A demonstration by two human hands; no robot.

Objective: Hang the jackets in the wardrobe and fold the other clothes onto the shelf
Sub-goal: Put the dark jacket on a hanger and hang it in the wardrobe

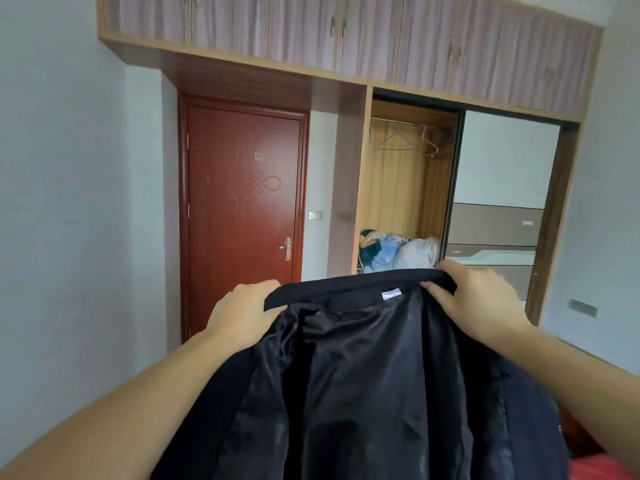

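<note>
A black jacket point(363, 375) with a shiny lining hangs in front of me, collar up, a small white label at its neck. My left hand point(244, 310) grips the collar's left end and my right hand point(478, 299) grips its right end, holding it spread at chest height. Ahead stands the open wardrobe point(408, 188) with a rail and two bare wire hangers point(396, 142) near its top. A heap of blue and grey clothes point(398, 252) lies on the wardrobe's floor, partly hidden behind the collar.
A red-brown door point(242, 209) is shut to the left of the wardrobe. A sliding mirrored panel point(502, 202) covers the wardrobe's right half. Cupboards point(346, 32) run overhead. Something red point(602, 465) shows at the bottom right corner.
</note>
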